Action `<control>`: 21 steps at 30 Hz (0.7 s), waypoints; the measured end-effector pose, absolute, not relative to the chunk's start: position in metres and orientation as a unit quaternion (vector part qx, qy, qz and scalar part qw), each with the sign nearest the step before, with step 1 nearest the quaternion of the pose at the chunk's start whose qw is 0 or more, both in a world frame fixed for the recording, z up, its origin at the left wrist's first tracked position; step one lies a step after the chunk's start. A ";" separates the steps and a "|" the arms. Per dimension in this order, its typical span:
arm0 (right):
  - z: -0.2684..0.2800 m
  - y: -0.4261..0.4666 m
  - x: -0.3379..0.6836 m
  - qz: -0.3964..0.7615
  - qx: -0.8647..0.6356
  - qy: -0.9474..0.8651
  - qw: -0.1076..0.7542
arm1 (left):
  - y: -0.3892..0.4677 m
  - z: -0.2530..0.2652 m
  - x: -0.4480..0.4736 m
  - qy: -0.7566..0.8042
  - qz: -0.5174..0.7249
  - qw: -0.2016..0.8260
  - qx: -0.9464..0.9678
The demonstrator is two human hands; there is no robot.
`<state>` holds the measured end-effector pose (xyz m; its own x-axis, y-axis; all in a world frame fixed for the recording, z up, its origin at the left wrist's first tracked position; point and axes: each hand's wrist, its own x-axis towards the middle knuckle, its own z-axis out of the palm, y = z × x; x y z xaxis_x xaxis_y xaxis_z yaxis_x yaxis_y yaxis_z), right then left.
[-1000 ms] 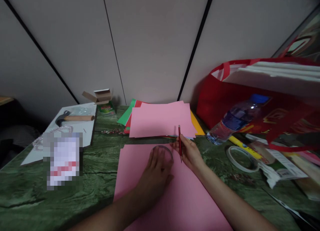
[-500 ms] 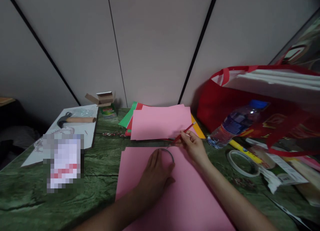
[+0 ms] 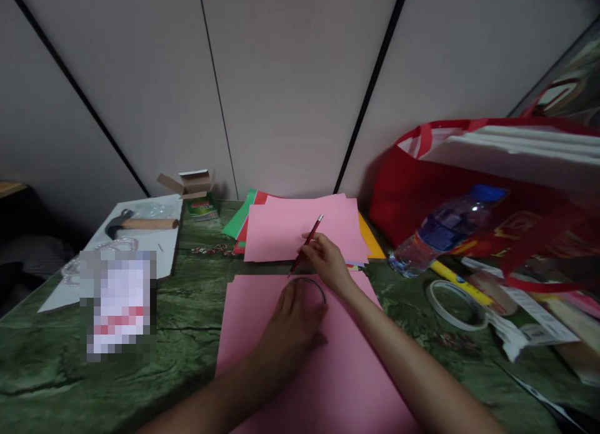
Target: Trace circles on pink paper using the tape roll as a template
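A large sheet of pink paper (image 3: 356, 371) lies on the tabletop in front of me. My left hand (image 3: 293, 318) rests on it, fingers and thumb across a thin grey ring (image 3: 319, 286), holding it down; the hand hides much of the ring. In my right hand (image 3: 327, 257) is a dark red pencil (image 3: 313, 230) with a pale end, pinched by thumb and fingers. Its tip points down near the ring's far left edge; I cannot tell whether it touches the paper. Behind lie more pink sheets (image 3: 281, 227) over green, red and orange ones.
To the left, a hammer (image 3: 147, 223) lies on a white board (image 3: 159, 259), with an opened small box (image 3: 201, 202) beyond. On the right are a red bag (image 3: 398, 196), a leaning water bottle (image 3: 445, 227), a tape roll (image 3: 457, 304), a yellow marker (image 3: 462, 284) and scissors (image 3: 539, 396).
My right hand has moved left with the pencil, from the ring's far right side to its far left side. The pencil stands steeper. My left hand and the ring stay in place.
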<state>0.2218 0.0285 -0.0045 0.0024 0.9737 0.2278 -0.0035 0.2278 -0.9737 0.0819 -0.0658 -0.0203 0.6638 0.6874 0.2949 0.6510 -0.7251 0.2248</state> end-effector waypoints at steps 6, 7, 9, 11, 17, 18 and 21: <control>-0.010 0.029 0.222 0.456 -0.428 -0.562 0.542 | -0.066 -0.017 0.081 0.363 0.171 0.048 0.915; -0.011 0.029 0.221 0.460 -0.425 -0.564 0.538 | -0.066 -0.016 0.081 0.365 0.176 0.050 0.913; -0.013 0.030 0.221 0.465 -0.422 -0.570 0.530 | -0.066 -0.017 0.081 0.366 0.184 0.054 0.911; -0.014 0.030 0.221 0.464 -0.423 -0.574 0.526 | -0.065 -0.017 0.081 0.365 0.187 0.057 0.910; -0.014 0.029 0.222 0.471 -0.420 -0.575 0.521 | -0.065 -0.014 0.080 0.365 0.178 0.054 0.912; -0.013 0.029 0.222 0.470 -0.421 -0.574 0.522 | -0.065 -0.014 0.080 0.365 0.177 0.053 0.912; -0.011 0.030 0.226 0.453 -0.430 -0.577 0.527 | -0.064 -0.012 0.080 0.365 0.172 0.043 0.914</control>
<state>0.2256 0.0302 -0.0113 -0.0758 0.9727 0.2194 0.0189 0.2214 -0.9750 0.0801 -0.0641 -0.0117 0.6745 0.6816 0.2837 0.6518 -0.7302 0.2049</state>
